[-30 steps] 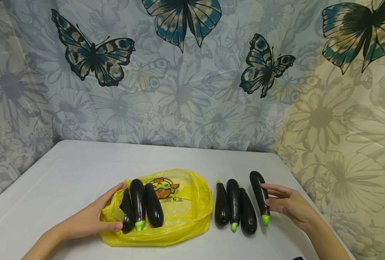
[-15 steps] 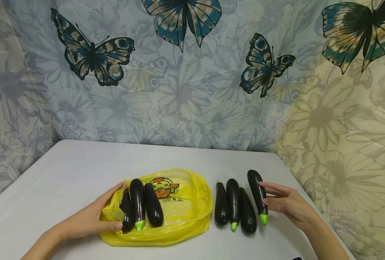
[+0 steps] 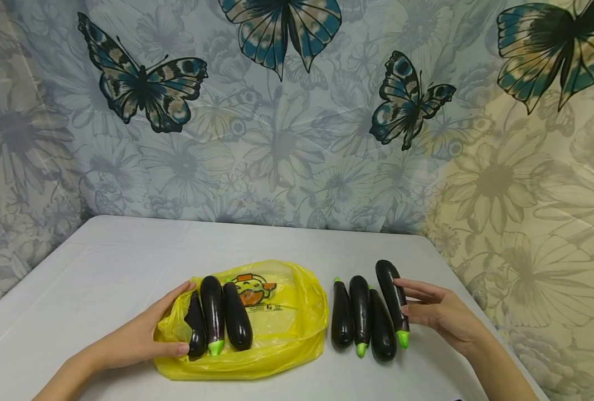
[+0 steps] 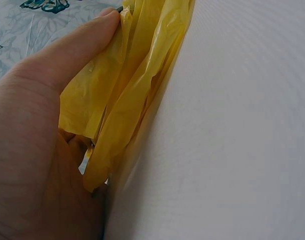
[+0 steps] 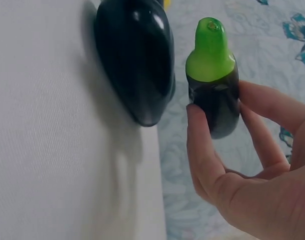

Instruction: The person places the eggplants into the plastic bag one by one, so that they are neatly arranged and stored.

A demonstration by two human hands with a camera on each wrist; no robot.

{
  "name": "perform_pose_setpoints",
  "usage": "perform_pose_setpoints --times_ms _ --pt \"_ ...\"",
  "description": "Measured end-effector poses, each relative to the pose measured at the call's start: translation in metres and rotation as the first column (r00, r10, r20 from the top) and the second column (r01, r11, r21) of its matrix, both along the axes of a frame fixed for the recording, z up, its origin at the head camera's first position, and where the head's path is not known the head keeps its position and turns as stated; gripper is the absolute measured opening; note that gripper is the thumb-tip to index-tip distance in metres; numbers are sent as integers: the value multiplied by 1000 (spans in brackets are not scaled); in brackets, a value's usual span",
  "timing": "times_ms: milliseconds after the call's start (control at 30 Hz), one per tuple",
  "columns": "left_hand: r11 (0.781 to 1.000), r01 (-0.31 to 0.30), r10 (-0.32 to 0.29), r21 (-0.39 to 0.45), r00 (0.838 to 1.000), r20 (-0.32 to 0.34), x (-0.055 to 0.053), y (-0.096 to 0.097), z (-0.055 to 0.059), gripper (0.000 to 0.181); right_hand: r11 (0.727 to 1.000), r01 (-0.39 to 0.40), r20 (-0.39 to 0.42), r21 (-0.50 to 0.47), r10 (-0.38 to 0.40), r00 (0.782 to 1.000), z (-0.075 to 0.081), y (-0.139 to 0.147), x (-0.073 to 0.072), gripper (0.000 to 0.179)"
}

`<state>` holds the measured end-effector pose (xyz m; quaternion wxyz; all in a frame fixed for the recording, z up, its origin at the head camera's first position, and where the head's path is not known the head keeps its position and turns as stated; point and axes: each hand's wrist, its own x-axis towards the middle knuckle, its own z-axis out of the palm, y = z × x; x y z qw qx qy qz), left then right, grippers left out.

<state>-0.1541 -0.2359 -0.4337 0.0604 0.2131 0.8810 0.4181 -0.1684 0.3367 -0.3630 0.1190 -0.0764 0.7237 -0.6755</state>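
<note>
My right hand pinches a glossy, elongated black eggplant, aligned near-to-far, right of the yellow plastic bag my left hand grips.

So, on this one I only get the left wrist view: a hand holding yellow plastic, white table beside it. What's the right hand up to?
Observer: In the head view, the right hand grips a dark eggplant.
Operator: Which end of that is nearer the head camera?
Observer: The green stem end.
Operator: And what lies between it and the yellow plastic?
Observer: Three other eggplants, side by side on the white table.
</note>
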Motion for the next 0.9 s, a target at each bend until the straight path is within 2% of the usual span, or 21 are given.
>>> perform_pose_setpoints --times_ms 233,533,900 --pt "1000 6 -6 -2 1000 6 0 0 2 104 1000 -10 -2 13 10 1000 3 -7 1 50" --pt "1000 8 -8 8 1000 6 0 -1 -2 104 1000 1 37 27 -2 999 2 -12 3 51" --pt "1000 9 -9 9 1000 -10 -1 -1 -2 103 1000 -18 46 23 17 999 6 -21 4 52"
